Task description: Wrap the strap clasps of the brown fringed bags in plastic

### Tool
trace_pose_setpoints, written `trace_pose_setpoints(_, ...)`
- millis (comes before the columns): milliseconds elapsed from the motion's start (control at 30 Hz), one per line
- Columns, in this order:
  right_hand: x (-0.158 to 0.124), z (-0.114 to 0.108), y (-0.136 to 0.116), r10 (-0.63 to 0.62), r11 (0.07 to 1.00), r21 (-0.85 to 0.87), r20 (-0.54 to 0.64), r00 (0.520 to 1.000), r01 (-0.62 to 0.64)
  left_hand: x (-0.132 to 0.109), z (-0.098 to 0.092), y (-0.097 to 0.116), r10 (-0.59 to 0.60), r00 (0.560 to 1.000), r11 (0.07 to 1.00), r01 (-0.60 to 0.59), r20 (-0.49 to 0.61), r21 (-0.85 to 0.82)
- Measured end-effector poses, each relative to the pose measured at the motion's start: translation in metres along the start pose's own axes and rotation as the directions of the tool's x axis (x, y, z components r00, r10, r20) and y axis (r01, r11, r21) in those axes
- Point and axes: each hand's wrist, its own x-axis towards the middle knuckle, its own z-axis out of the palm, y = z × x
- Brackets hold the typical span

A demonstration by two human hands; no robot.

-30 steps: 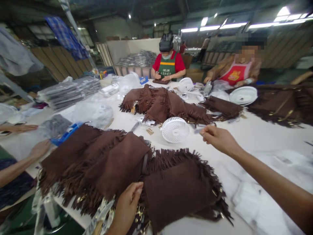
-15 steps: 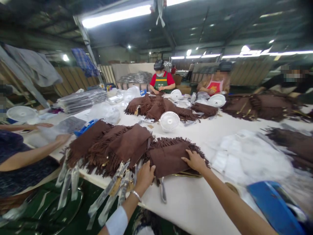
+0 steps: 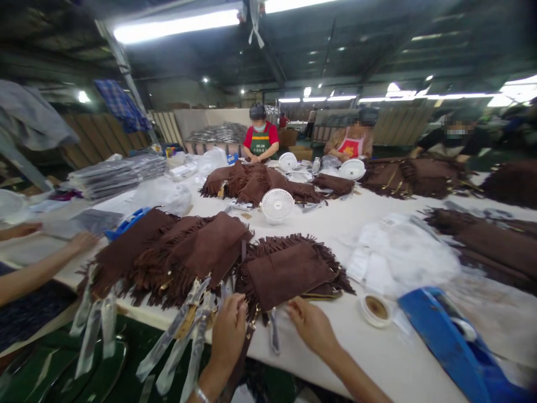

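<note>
Directly before me on the white table lies a brown fringed bag (image 3: 289, 274), flat, with gold zip trim showing beneath its right end. My left hand (image 3: 229, 330) is closed just below the bag's near left corner. A brown strap (image 3: 246, 341) with a gold clasp runs down beside its fingers; what they grip is hidden. My right hand (image 3: 312, 327) has curled, pinching fingers below the bag's front edge, and I cannot make out anything in them. Between the hands a plastic-wrapped strip (image 3: 274, 333) hangs from the bag.
More fringed bags (image 3: 210, 246) overlap at left, their wrapped straps (image 3: 184, 330) hanging over the edge. A small white fan (image 3: 277, 205) stands behind. At right are a tape roll (image 3: 375, 310), a blue tape dispenser (image 3: 448, 336) and plastic bags (image 3: 403, 252). A co-worker's hand (image 3: 84, 242) is at left.
Both hands have come off the bag's surface and moved toward me, below its front edge. The fingers have curled in. A brown strap now shows by the left hand. The view has turned slightly right.
</note>
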Motion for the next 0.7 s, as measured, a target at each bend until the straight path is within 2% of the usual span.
trace_pose_setpoints(100, -0.016, 0.05, -0.002, 0.097, 0.966, 0.229, 0.115, 0.989, -0.121, -0.004, 0.005, -0.006, -0.128, 0.977, 0.962, 0.164, 0.172, -0.217)
trace_pose_setpoints(167, -0.015, 0.067, -0.002, 0.148, 0.911, 0.357, 0.179, 0.973, -0.204, 0.0, 0.006, -0.01, -0.202, 0.955, 0.924, 0.259, 0.218, -0.28)
trace_pose_setpoints(200, -0.013, 0.068, -0.003, 0.157, 0.882, 0.41, 0.212, 0.965, -0.233, 0.001, 0.005, -0.012, -0.221, 0.953, 0.919, 0.275, 0.208, -0.284)
trace_pose_setpoints(267, -0.01, 0.058, -0.003, 0.143, 0.831, 0.489, 0.272, 0.952, -0.264, 0.002, 0.001, -0.011, -0.214, 0.963, 0.937, 0.25, 0.165, -0.244)
trace_pose_setpoints(333, -0.009, 0.038, -0.003, 0.098, 0.776, 0.567, 0.324, 0.941, -0.276, -0.002, -0.002, -0.004, -0.156, 0.979, 0.97, 0.177, 0.132, -0.167)
trace_pose_setpoints(400, -0.008, 0.02, -0.003, 0.043, 0.701, 0.65, 0.372, 0.927, -0.293, -0.006, 0.002, 0.005, -0.083, 0.988, 0.995, 0.09, 0.127, -0.046)
trace_pose_setpoints(467, -0.008, 0.009, -0.003, 0.001, 0.651, 0.696, 0.398, 0.917, -0.303, -0.01, 0.011, 0.012, -0.06, 0.988, 0.995, 0.047, 0.143, 0.093)
trace_pose_setpoints(533, -0.009, 0.007, -0.001, -0.015, 0.738, 0.628, 0.383, 0.924, -0.248, -0.013, 0.022, 0.014, -0.087, 0.982, 0.986, 0.061, 0.169, 0.156)
trace_pose_setpoints(600, -0.012, 0.01, 0.005, -0.001, 0.874, 0.458, 0.341, 0.94, -0.165, -0.017, 0.032, 0.01, -0.145, 0.961, 0.989, 0.145, 0.234, 0.019)
trace_pose_setpoints(633, -0.014, 0.012, 0.009, 0.016, 0.921, 0.364, 0.315, 0.949, -0.137, -0.019, 0.035, 0.005, -0.174, 0.934, 0.964, 0.226, 0.314, -0.139)
trace_pose_setpoints(667, -0.016, 0.013, 0.014, 0.042, 0.947, 0.296, 0.28, 0.959, -0.128, -0.02, 0.038, 0.0, -0.227, 0.89, 0.885, 0.358, 0.396, -0.297)
trace_pose_setpoints(700, -0.019, 0.014, 0.018, 0.065, 0.963, 0.239, 0.23, 0.971, -0.121, -0.02, 0.039, -0.006, -0.277, 0.838, 0.804, 0.47, 0.47, -0.364)
